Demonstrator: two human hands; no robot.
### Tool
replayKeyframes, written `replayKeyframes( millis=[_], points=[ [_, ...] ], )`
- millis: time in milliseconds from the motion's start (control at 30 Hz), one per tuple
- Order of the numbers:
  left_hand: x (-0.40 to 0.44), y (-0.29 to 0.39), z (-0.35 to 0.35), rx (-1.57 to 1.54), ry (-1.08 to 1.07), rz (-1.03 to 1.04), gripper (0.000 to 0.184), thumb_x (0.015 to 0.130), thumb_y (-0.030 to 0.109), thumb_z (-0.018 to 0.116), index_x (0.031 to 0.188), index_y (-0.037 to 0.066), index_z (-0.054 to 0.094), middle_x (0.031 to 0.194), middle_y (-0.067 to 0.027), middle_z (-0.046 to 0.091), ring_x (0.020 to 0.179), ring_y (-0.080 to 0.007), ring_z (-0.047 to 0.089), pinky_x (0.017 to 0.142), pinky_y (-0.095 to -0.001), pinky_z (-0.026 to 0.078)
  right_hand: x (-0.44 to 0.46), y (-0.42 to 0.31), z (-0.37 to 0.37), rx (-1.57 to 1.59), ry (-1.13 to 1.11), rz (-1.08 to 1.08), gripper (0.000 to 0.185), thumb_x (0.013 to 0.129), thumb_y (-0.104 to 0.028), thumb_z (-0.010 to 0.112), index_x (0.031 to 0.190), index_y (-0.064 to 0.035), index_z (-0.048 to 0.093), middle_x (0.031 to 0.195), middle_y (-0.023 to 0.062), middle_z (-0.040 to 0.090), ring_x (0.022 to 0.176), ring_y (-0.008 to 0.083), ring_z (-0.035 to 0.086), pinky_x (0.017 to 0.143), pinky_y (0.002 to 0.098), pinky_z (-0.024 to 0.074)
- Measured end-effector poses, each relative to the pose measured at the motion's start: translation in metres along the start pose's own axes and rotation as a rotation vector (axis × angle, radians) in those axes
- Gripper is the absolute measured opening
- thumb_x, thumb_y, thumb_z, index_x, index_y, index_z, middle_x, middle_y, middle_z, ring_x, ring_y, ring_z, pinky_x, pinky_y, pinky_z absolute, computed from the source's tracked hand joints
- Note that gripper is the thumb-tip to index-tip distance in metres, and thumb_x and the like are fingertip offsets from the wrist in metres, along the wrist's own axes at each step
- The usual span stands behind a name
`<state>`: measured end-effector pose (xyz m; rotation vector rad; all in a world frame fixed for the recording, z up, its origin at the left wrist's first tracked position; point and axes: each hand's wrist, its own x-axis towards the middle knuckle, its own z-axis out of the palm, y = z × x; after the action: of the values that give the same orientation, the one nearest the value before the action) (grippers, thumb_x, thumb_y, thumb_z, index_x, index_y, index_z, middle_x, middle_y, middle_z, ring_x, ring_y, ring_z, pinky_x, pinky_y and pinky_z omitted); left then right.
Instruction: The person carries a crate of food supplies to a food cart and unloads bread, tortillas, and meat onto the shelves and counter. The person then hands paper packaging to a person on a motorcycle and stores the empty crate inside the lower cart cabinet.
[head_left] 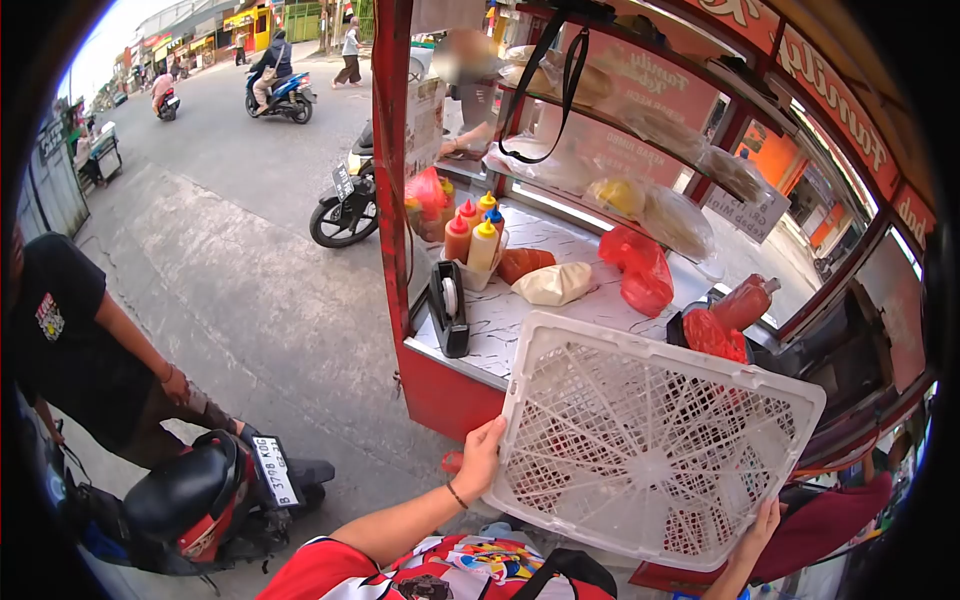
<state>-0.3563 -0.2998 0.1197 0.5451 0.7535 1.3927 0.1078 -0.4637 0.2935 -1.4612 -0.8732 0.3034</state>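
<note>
A white plastic mesh basket (650,465), rectangular and tilted toward me, spans the space in front of the food cart. My left hand (481,460) grips its left rim, and a dark bracelet shows on that wrist. At the lower right corner my right hand (757,530) is closed on the rim. Behind the basket lies the cart's marbled counter (480,345). On it stand several squeeze bottles (484,240) in a holder, a black tape dispenser (449,308), a cream-coloured pack (555,284) and a red plastic bag (640,270).
Bagged goods (590,85) sit on the cart's glass shelves. A black strap (570,100) hangs from above. At left, a person in a black shirt (75,330) stands by a parked motorbike (190,490). Another motorbike (345,200) stands behind the cart, with riders on the road.
</note>
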Motion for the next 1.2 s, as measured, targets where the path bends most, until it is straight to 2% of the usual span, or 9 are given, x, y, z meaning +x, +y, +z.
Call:
replayKeyframes(
  millis=[100,400,633,1100,1200],
  points=[
    [0.003,-0.001,-0.001,-0.002,0.024,-0.034,0.043,0.105,0.033,0.053,0.118,-0.006,0.066,0.107,-0.0046,0.071,0.091,-0.0085,0.061,0.083,-0.0254,0.048,0.0,0.004,0.003,0.098,-0.067,0.011,0.053,0.102,-0.03,0.058,0.14,0.0038,0.045,0.13,0.012,0.056,0.117,0.0194,0.054,0.105,0.0333,0.0404],
    [0.004,-0.007,-0.006,-0.016,0.045,-0.067,0.043,0.104,0.034,0.055,0.117,-0.006,0.067,0.105,-0.0045,0.071,0.09,-0.0086,0.062,0.082,-0.0252,0.048,0.008,0.04,-0.022,0.009,0.012,0.065,0.055,0.101,-0.031,0.06,0.141,0.0043,0.044,0.132,0.0134,0.056,0.118,0.0192,0.055,0.104,0.0335,0.0417],
    [0.006,-0.013,-0.011,-0.004,0.065,-0.093,0.044,0.104,0.036,0.054,0.115,-0.005,0.068,0.101,-0.004,0.071,0.085,-0.0082,0.062,0.076,-0.0258,0.049,-0.006,0.014,0.005,0.034,-0.095,0.083,0.055,0.101,-0.03,0.06,0.141,0.0048,0.045,0.132,0.0139,0.057,0.118,0.0187,0.055,0.104,0.0322,0.0424],
    [0.008,-0.008,-0.013,0.037,0.077,-0.086,0.046,0.104,0.036,0.054,0.117,-0.006,0.067,0.106,-0.0063,0.071,0.091,-0.0104,0.063,0.083,-0.0272,0.049,-0.002,0.021,0.013,-0.004,-0.109,0.074,0.054,0.101,-0.031,0.06,0.14,0.0048,0.046,0.133,0.0131,0.057,0.119,0.019,0.054,0.105,0.0325,0.041],
    [0.009,-0.006,-0.015,0.022,0.075,-0.1,0.046,0.104,0.036,0.054,0.117,-0.006,0.067,0.106,-0.0066,0.071,0.091,-0.0111,0.063,0.084,-0.0274,0.049,-0.005,0.011,0.031,-0.001,-0.066,0.038,0.037,0.105,-0.023,0.052,0.129,0.0051,0.056,0.114,0.0082,0.065,0.101,0.0138,0.06,0.093,0.0297,0.0461]
  ],
)
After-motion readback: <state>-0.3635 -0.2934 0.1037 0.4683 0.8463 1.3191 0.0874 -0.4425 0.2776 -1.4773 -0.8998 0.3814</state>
